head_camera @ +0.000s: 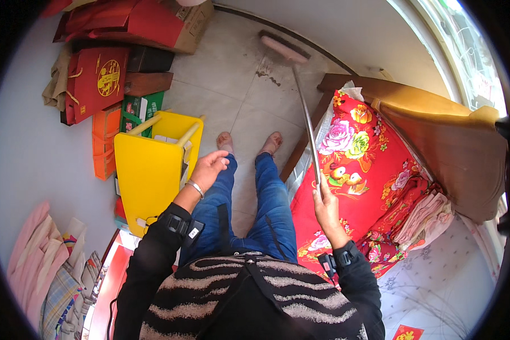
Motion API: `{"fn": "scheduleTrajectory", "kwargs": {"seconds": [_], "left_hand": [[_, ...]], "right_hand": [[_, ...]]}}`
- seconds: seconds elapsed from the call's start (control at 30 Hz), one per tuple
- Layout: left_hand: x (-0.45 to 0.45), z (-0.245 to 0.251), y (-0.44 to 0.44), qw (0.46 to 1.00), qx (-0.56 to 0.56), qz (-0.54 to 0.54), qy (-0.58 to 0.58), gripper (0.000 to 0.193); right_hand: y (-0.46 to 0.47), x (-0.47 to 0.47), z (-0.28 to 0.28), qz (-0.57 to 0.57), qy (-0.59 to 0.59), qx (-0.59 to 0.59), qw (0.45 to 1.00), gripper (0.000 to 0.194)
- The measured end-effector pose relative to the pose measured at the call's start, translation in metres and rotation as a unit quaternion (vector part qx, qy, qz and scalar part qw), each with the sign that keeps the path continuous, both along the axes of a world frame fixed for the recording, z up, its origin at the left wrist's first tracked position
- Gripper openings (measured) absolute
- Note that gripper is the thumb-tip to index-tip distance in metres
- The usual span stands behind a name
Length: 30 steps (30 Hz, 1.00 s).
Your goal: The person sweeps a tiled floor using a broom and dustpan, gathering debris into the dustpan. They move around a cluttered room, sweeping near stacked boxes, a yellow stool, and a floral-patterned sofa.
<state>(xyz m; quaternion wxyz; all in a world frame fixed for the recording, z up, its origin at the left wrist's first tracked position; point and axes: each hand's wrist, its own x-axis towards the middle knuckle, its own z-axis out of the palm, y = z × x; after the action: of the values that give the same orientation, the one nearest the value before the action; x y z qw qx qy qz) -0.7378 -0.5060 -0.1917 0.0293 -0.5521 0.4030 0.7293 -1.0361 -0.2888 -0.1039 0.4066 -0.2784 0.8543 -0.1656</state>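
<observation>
My right hand (pixel 327 209) grips the upper end of a metal broom handle (pixel 307 117), above the edge of the bed. At the handle's far end, a pink broom head (pixel 284 49) with dark bristles rests on the tiled floor near the wall. Dark debris (pixel 268 78) lies in a loose streak on the tiles just in front of the broom head. My left hand (pixel 209 170) holds nothing; its fingers are partly bent and somewhat apart. It hangs over my left leg, beside a yellow table (pixel 149 178).
A wooden bed (pixel 446 157) with a red floral quilt (pixel 357 157) stands at the right. Along the left wall are a red gift bag (pixel 97 80), a green box (pixel 153 104), an orange box (pixel 105 144) and cardboard cartons (pixel 194 27). Clothes (pixel 38 263) hang lower left.
</observation>
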Motion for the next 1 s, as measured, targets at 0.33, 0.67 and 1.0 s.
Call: {"fn": "scheduleTrajectory", "kwargs": {"seconds": [0.33,0.67,1.0], "left_hand": [[-0.087,-0.113,-0.057,0.951,-0.223,-0.202,-0.07,0.032],[-0.219,-0.382,-0.155,0.803,-0.378,-0.395,-0.236,0.021],[-0.281,-0.546,-0.157,0.765,-0.458,-0.344,-0.295,0.017]], "right_hand": [[-0.008,-0.056,-0.014,-0.269,-0.265,0.023,0.926,0.056],[0.055,-0.046,-0.061,-0.26,-0.245,0.111,0.928,0.065],[0.11,-0.043,-0.091,-0.171,-0.226,0.202,0.938,0.064]]}}
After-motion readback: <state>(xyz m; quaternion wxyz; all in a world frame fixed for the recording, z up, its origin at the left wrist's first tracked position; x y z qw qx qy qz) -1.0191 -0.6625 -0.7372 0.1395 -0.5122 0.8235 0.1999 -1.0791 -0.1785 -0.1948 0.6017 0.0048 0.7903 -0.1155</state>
